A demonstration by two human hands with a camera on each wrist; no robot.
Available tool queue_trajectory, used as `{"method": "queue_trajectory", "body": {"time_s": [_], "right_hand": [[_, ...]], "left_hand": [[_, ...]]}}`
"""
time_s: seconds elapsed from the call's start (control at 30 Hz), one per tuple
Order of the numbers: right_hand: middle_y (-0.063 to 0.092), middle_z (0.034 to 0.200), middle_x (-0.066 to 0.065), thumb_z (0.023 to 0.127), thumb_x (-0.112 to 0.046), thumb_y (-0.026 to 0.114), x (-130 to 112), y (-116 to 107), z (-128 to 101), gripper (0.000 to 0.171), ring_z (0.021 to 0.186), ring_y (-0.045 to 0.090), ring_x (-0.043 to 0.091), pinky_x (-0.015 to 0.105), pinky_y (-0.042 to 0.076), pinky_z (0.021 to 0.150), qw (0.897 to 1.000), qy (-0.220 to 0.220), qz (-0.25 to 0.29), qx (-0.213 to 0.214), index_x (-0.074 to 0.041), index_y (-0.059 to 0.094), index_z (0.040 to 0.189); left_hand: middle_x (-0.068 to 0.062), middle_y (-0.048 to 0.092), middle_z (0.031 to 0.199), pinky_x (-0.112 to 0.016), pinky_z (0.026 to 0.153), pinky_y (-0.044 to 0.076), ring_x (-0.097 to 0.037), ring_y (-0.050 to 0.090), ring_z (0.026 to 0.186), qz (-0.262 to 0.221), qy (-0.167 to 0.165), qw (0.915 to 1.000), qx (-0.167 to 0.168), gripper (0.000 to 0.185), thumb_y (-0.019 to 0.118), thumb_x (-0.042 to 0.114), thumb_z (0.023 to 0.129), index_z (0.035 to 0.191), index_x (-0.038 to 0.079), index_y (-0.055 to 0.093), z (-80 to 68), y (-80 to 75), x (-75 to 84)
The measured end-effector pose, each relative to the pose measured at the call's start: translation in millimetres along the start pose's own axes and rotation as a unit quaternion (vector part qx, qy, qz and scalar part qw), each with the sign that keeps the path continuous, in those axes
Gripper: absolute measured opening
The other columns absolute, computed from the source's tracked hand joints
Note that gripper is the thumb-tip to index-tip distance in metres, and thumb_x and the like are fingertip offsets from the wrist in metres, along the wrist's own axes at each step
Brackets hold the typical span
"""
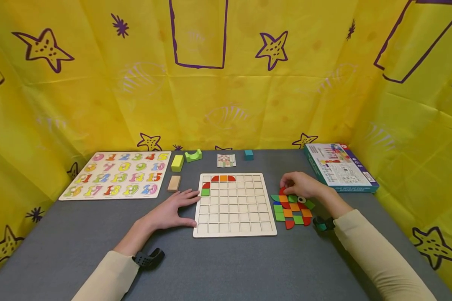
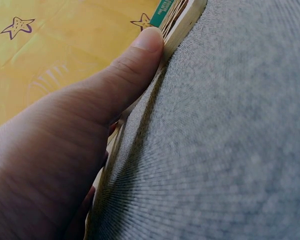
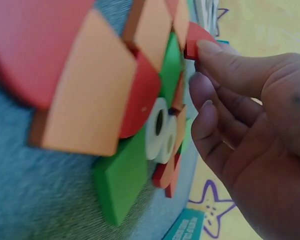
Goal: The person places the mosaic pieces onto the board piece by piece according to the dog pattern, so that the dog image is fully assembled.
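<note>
**Red piece pinched at the pile's far edge**

Nearest, the left hand (image 1: 171, 212) lies flat with straight fingers on the table (image 1: 218, 267), touching the left edge of the grid board (image 1: 234, 205). Right of the board, the right hand (image 1: 303, 185) pinches a red piece (image 3: 194, 41) at the far end of the pile of coloured pieces (image 1: 291, 209); which way it points cannot be told. Farther back-right lies a box (image 1: 339, 166).

Right hand (image 1: 300, 184) hides red piece (image 3: 196, 41); card (image 1: 226, 160) print unreadable
</note>
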State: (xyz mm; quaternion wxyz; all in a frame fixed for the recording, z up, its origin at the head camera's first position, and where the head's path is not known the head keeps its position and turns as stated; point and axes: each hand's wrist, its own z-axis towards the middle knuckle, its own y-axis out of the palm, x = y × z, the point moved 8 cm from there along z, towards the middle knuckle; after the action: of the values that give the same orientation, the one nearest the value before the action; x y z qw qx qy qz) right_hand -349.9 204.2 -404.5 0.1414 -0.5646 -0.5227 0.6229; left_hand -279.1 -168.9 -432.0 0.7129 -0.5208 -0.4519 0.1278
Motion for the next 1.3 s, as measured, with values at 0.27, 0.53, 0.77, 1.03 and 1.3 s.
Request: {"method": "queue_trajectory", "body": {"time_s": [0.27, 0.53, 0.77, 1.03, 1.3], "right_hand": [[0.062, 0.092, 0.003, 0.098, -0.006, 0.067, -18, -3, 6, 0.007, 0.086, 0.056, 0.023, 0.035, 0.05, 0.076, 0.998, -0.051, 0.03, 0.015, -0.006, 0.067, 0.105], [0.066, 0.103, 0.004, 0.099, -0.007, 0.064, -42, 8, 18, 0.019, 0.092, 0.058, 0.024, 0.038, 0.052, 0.086, 0.995, -0.083, 0.045, 0.008, -0.002, 0.067, 0.117], [0.067, 0.107, 0.003, 0.099, -0.009, 0.066, -63, 18, 30, 0.023, 0.095, 0.058, 0.023, 0.039, 0.052, 0.089, 0.993, -0.09, 0.073, -0.001, -0.002, 0.067, 0.12], [0.067, 0.099, 0.002, 0.1, -0.008, 0.064, -85, 31, 42, 0.015, 0.089, 0.058, 0.021, 0.035, 0.051, 0.082, 0.99, -0.117, 0.08, -0.017, -0.001, 0.069, 0.113], [0.068, 0.1, 0.003, 0.1, -0.007, 0.062, -111, 46, 51, 0.017, 0.088, 0.059, 0.02, 0.033, 0.052, 0.082, 0.984, -0.158, 0.072, -0.04, 0.0, 0.068, 0.114]], "left_hand": [[-0.007, 0.036, 0.16, -0.057, 0.12, 0.01, -0.036, 0.021, 0.15, 0.0, -0.002, 1.0, -0.001, 0.092, 0.076, 0.063, 0.08, 0.151, 0.01, 0.05, 0.0, -0.5, -0.7], [-0.007, 0.036, 0.16, -0.057, 0.12, 0.011, -0.036, 0.022, 0.15, 0.002, -0.008, 1.0, -0.004, 0.093, 0.075, 0.065, 0.08, 0.151, 0.01, 0.05, -0.6, 0.9, -0.5], [-0.007, 0.037, 0.16, -0.057, 0.12, 0.012, -0.035, 0.022, 0.15, 0.003, -0.001, 1.0, -0.001, 0.092, 0.076, 0.063, 0.08, 0.15, 0.01, 0.05, -0.9, 0.9, -0.1], [-0.007, 0.037, 0.16, -0.058, 0.12, 0.012, -0.036, 0.022, 0.15, 0.004, 0.001, 1.0, 0.002, 0.091, 0.077, 0.061, 0.081, 0.15, 0.01, 0.05, -1.1, 0.2, 0.6], [-0.006, 0.037, 0.16, -0.057, 0.12, 0.011, -0.036, 0.022, 0.15, 0.004, -0.001, 1.0, 0.0, 0.091, 0.077, 0.061, 0.081, 0.151, 0.011, 0.05, -0.6, 0.8, -0.8]]}}
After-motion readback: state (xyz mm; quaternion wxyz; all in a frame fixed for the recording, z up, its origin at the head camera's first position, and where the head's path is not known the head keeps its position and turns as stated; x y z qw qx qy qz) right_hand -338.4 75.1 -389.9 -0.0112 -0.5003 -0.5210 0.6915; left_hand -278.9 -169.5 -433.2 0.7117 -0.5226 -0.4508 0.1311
